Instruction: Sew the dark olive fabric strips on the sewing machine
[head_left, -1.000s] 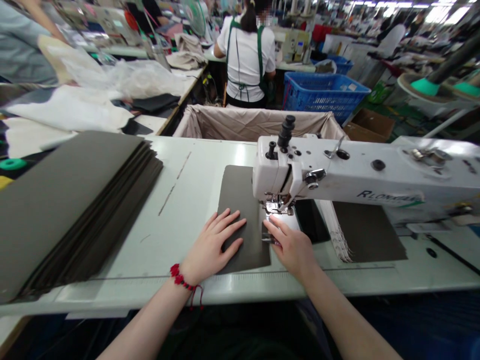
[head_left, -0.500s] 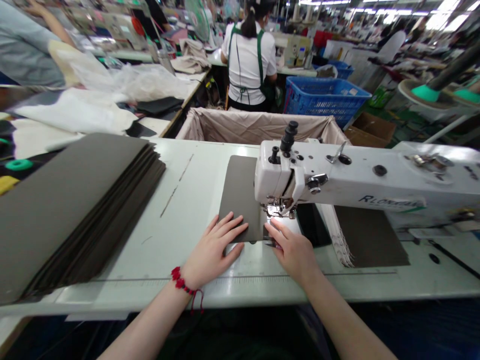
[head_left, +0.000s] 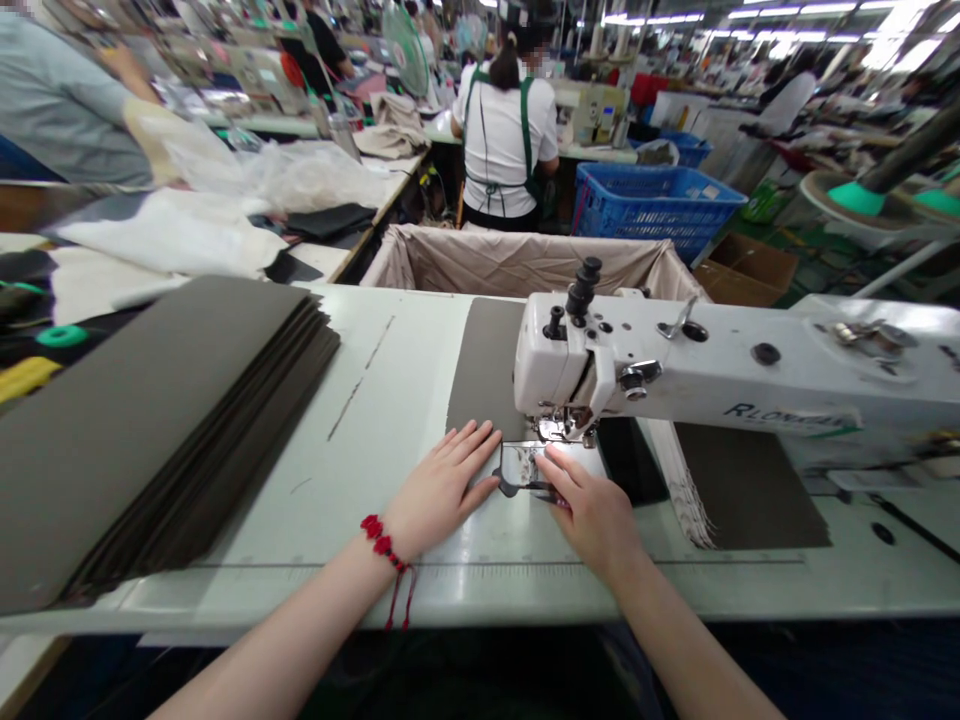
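Observation:
A grey-brown panel (head_left: 484, 365) lies on the sewing table, partly beneath the head of the white sewing machine (head_left: 559, 345). My left hand (head_left: 446, 485) rests flat with spread fingers, its fingertips on the panel's near edge. Close to the presser foot (head_left: 559, 428), my right hand (head_left: 596, 510) is curled round a small dark tool (head_left: 546, 494), mostly hidden under the fingers. Its index finger reaches onto the metal needle plate (head_left: 517, 465), which shows between both hands.
A thick stack of grey-brown panels (head_left: 172, 400) lies at the left. More panels (head_left: 750, 485) sit under the machine arm. Behind the table are a cloth-lined bin (head_left: 525, 262), a blue crate (head_left: 660, 205) and a seated person (head_left: 506, 140).
The panel has slid away from me under the machine head, uncovering the needle plate. My left hand has moved slightly with it. The whole view has shifted a little.

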